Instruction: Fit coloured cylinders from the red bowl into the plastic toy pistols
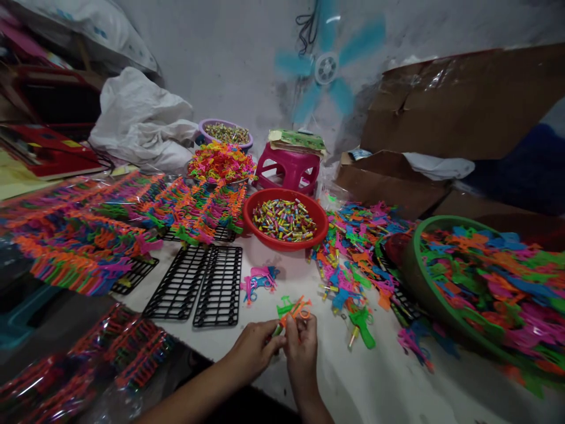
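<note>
Orange toy gun gripped between left hand and right hand over table; assembly apparently underway, small part from red bowl likely needed next.

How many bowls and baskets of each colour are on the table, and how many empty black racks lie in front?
Red bowl of small capsules: 1
Purple bowl at the back: 1
Green basket of toy pieces: 1
Empty black racks lying side by side: 2
Total: 5

Both hands, left hand and right hand, hold a small orange toy piece.
</note>
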Tool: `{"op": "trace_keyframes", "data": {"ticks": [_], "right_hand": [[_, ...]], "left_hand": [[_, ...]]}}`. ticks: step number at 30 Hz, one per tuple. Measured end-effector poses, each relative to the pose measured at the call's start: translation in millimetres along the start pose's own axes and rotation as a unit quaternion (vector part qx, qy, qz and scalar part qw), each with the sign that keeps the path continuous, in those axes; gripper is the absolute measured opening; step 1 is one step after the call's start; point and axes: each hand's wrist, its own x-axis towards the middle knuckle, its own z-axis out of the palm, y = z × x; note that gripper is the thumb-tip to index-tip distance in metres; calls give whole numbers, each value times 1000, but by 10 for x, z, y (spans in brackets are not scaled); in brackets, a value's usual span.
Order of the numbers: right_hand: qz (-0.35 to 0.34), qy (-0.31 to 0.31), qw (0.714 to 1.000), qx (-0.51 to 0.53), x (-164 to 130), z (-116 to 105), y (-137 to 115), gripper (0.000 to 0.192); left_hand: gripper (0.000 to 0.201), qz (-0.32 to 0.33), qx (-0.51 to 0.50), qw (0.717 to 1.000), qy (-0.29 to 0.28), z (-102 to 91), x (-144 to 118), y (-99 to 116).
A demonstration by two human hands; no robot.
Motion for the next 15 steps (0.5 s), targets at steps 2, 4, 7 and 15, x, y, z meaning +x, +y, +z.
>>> {"op": "trace_keyframes", "data": {"ticks": [2, 4, 7, 15], "right_hand": [[12, -16, 999, -26, 92, -132, 22, 25], [15, 12, 994, -106, 253, -387, 13, 31], [-48, 188, 921, -338, 533, -876, -44, 48], [-238, 48, 869, -432, 543, -947, 120, 33]], "left_hand": [[17, 8, 26, 1000, -12, -19, 41, -42], [22, -10, 61, 998, 22, -74, 109, -116], [31, -112, 181, 970, 116, -203, 243, -250], [25, -202, 297, 928, 94, -315, 409, -414]]}}
